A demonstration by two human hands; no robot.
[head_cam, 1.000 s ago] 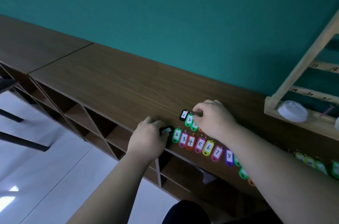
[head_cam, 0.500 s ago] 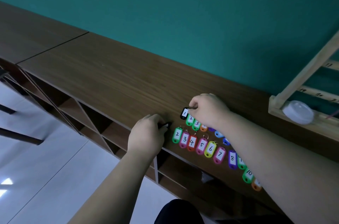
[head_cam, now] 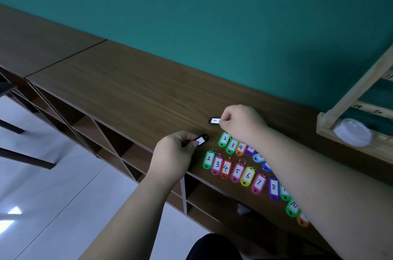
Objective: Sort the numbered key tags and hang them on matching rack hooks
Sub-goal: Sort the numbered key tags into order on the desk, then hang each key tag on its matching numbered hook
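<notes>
Teal wall (head_cam: 212, 15) behind a long brown wood-grain cabinet top (head_cam: 127, 81), with a seam (head_cam: 66, 56) at left. Open diagonal compartments (head_cam: 110, 138) below. Glossy white floor (head_cam: 53, 206). Dark furniture legs (head_cam: 25, 157) at left. Translucent white lid (head_cam: 353, 134) at far right.

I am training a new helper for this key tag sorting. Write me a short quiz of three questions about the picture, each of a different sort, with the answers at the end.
1. True or false: the left hand grips a black plastic key tag.
2. Choose one: in the near row on the brown wooden shelf top, the oval yellow plastic tag bears A) 5, B) 6, C) 9.
3. Fill the gap: the right hand pinches a second black plastic key tag, which lies ___ the teal wall than the first one.

Key: 1 true; 2 B; 3 nearer.
</notes>
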